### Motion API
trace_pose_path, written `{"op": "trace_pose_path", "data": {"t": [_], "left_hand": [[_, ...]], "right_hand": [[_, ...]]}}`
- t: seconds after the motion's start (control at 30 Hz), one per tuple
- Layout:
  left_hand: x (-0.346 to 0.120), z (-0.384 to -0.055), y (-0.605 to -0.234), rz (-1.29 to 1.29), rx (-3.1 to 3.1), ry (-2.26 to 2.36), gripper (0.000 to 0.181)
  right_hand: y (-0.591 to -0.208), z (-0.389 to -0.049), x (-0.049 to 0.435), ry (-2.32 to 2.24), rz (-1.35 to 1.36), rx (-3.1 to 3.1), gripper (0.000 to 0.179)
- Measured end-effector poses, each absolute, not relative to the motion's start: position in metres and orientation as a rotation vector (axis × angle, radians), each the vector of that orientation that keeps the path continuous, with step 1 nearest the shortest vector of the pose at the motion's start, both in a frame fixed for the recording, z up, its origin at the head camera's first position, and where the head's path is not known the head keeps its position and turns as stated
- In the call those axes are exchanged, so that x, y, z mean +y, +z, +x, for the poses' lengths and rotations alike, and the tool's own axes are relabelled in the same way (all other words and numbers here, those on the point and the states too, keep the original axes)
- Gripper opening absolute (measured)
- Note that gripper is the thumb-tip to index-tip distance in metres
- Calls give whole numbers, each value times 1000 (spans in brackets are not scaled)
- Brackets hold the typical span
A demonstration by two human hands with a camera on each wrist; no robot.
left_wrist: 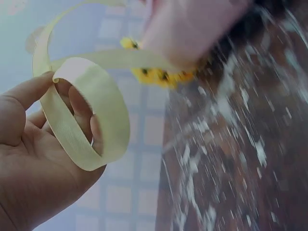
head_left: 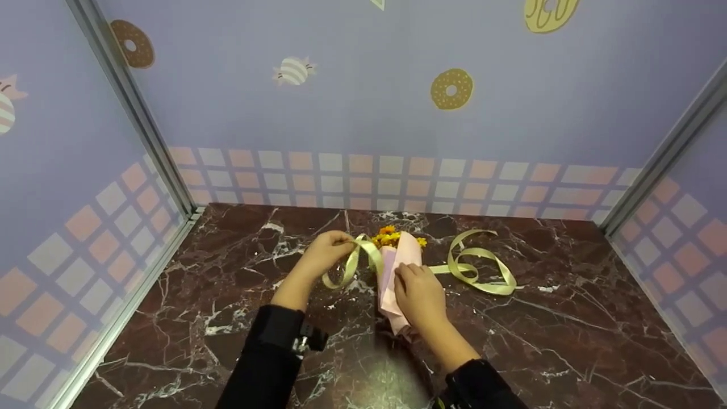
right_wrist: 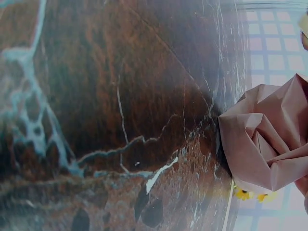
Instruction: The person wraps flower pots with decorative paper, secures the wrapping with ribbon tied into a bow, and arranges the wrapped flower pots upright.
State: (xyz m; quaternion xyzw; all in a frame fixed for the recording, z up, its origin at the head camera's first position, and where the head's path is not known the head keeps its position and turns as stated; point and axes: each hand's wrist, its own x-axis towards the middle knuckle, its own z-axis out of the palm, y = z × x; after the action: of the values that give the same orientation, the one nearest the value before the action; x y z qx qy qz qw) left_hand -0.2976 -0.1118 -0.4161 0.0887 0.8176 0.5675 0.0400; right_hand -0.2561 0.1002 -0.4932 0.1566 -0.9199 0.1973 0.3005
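Observation:
A small bouquet of yellow-orange flowers, wrapped in pink paper with a lilac layer, lies on the table, blooms toward the back wall. My right hand holds the wrapping from the right side. Just left of the bouquet, my left hand pinches a pale yellow satin ribbon between thumb and fingers, its loop hanging by the palm. From the bouquet's right side the ribbon's other length trails out in loose curls. In the right wrist view the folded paper bottom shows; the right fingers are mostly hidden.
A dark red marbled tabletop with white veins lies under everything. Purple panels with printed doughnuts, sweets and pink-white checks form the back wall and both sides, joined by metal corner posts.

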Motion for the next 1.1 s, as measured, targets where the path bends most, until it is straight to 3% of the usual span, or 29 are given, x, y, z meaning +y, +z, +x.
{"op": "trace_pose_path", "data": {"t": [0.43,0.73,0.93,1.1], "left_hand": [[-38,-309,-381,216,2287,1829,20],[9,-304,-377,160,2277,1746,21],[27,-304,-384,305,2259,1724,20],[26,-303,-384,473,2327,1530,31]], "right_hand": [[-496,-259,97,483,421,-2410,11],[-498,-257,100,483,411,-2381,12],[-496,-255,102,486,410,-2428,15],[-496,-255,103,534,443,-2424,11]]}}
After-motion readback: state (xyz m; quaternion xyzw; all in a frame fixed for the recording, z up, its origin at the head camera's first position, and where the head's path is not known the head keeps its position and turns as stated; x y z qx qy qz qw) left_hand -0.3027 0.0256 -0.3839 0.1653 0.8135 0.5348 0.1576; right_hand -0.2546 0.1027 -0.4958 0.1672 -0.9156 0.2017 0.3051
